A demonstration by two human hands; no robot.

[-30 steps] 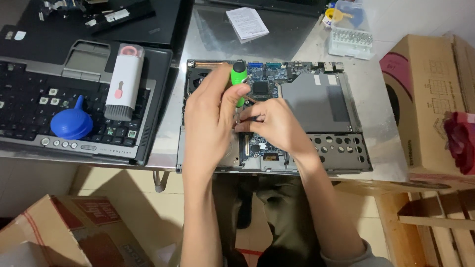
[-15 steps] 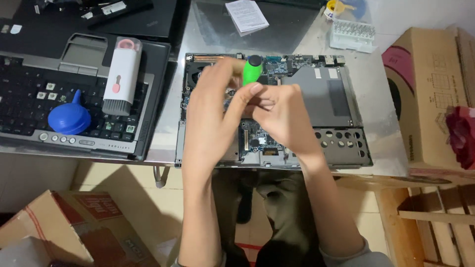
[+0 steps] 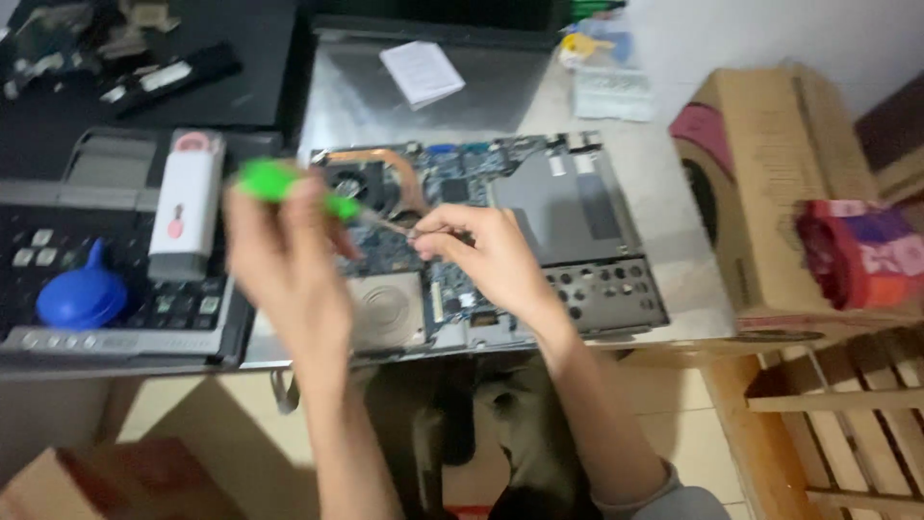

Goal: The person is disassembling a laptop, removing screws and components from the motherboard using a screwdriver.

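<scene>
— Left hand [image 3: 284, 255]?
— Clenched around a green-handled screwdriver [image 3: 289, 188], handle sticking out above the knuckles, thin shaft slanting down and to the right. Blurred, so finger positions hard to make out.

— Right hand [image 3: 486, 260]?
— Pinching at the screwdriver's tip with thumb and forefinger, other fingers curled. Whether something tiny sits between the fingertips: cannot tell.

— And underneath?
— An opened laptop base [image 3: 577, 221], circuit board bared, lying in the middle of the counter [image 3: 674, 207] close to the near edge. Both hands hovering over its left half, just right of a round fan with a copper pipe [image 3: 395, 164] curving off it. Grey metal cover on the base's right half, perforated plate at its near right corner.

— Left side of the counter?
— A second dark laptop with a keyboard [image 3: 58, 289], running along the near left edge. On the keys, a blue rubber air blower [image 3: 82, 299]; just beside it, a white cleaning tool with red marks [image 3: 188, 202], lying lengthwise.

— Far edge?
— A silvery sheet with a folded white paper [image 3: 422, 72] on top, and a clear plastic box [image 3: 611, 91] toward the far right corner.

— Off the counter?
— A cardboard box [image 3: 770, 193] touching the right edge, wooden crates [image 3: 837, 424] below on the floor.
</scene>
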